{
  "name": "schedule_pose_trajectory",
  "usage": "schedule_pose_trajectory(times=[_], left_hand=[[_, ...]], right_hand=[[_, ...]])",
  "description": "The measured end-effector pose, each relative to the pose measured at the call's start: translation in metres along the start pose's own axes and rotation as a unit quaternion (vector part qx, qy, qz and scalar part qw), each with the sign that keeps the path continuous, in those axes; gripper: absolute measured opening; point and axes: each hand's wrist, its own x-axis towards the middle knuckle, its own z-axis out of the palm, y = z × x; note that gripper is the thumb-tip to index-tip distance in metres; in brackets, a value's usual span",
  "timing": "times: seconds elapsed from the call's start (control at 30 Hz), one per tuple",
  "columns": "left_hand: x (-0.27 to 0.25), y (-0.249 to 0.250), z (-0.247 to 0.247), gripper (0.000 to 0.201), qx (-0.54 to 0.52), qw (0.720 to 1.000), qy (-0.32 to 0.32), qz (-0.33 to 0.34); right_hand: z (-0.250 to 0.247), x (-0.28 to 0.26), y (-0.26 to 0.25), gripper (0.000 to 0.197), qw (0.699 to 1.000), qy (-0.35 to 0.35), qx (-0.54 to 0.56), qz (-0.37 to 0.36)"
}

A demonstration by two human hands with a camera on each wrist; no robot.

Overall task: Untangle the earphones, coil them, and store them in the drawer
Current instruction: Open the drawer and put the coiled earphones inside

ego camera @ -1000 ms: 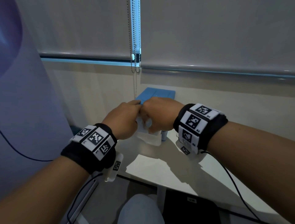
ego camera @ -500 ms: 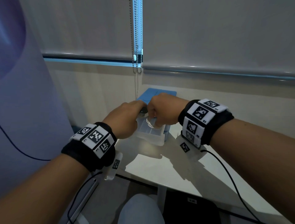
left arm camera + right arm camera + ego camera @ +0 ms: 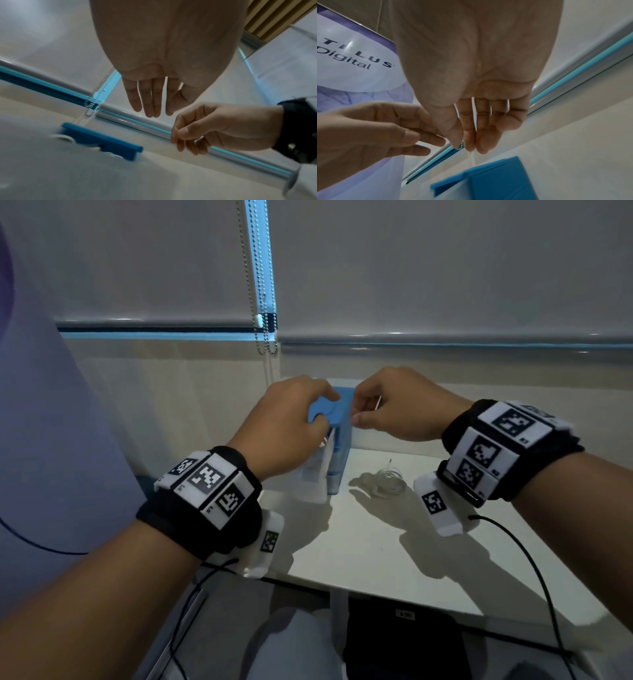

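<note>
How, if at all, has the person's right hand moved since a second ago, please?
Yes. The right hand has risen from in front of the translucent drawer to beside the small drawer unit's blue plastic top, on its right.

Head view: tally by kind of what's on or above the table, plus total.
Hands: 2 (left, right)
Wristbands: 2 (left, right)
Blue drawer unit: 1
Pale cable coil: 1
Total: 6
</note>
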Motion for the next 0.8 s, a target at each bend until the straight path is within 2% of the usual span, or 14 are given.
schedule_pose_trajectory(times=[0.1,0.17,0.3,0.47,0.57,0.73,0.8], left_hand=[[0.007,0.024,0.010,0.033,-0.042,0.999,-0.021,-0.001],[0.009,0.041,0.024,0.029,-0.028,0.998,-0.053,-0.004],[0.007,0.067,0.060,0.027,0.018,0.988,-0.156,-0.014],[0.009,0.070,0.105,0.021,0.089,0.954,-0.273,-0.090],[0.013,0.059,0.126,0.015,0.132,0.929,-0.321,-0.125],[0.018,0.046,0.149,0.010,0.189,0.905,-0.358,-0.134],[0.020,0.042,0.155,0.016,0.196,0.899,-0.367,-0.134]], right_hand=[[-0.005,-0.017,0.020,0.008,0.998,0.012,0.038,0.040],[-0.002,-0.029,0.036,0.006,0.994,0.002,0.071,0.077],[0.015,-0.050,0.069,0.005,0.978,-0.051,0.121,0.163],[0.042,-0.063,0.098,0.019,0.952,-0.135,0.122,0.247],[0.057,-0.060,0.101,0.038,0.949,-0.196,0.062,0.238],[0.073,-0.044,0.108,0.036,0.950,-0.193,-0.013,0.243],[0.072,-0.034,0.104,0.042,0.950,-0.199,-0.033,0.240]])
